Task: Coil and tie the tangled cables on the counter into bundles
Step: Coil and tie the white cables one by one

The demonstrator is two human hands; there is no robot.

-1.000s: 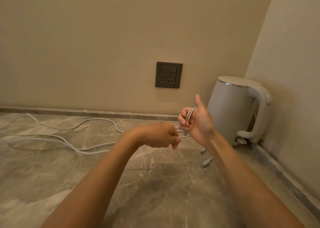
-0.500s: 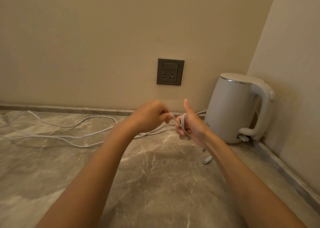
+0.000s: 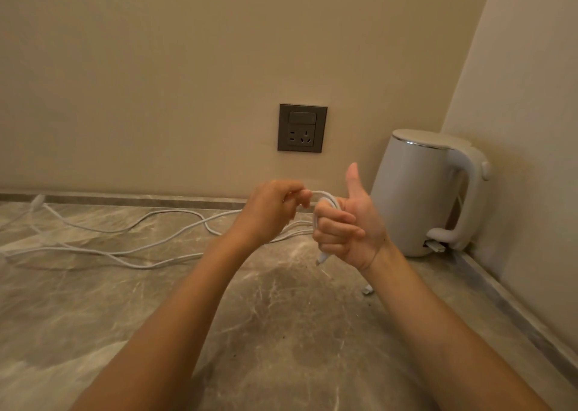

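Right hand (image 3: 350, 223) fisted round cable (image 3: 150, 265) loops, thumb up, left hand (image 3: 275, 210) pinching the strand just beside it, slack trailing leftward across counter (image 3: 281, 332).

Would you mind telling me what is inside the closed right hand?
The right hand curls around loops of white cable, with a connector tip poking out below. The fingers hide how many loops there are.

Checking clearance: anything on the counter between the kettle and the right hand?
Head view: bare counter between kettle and right hand; a loose plug lies nearer the camera.
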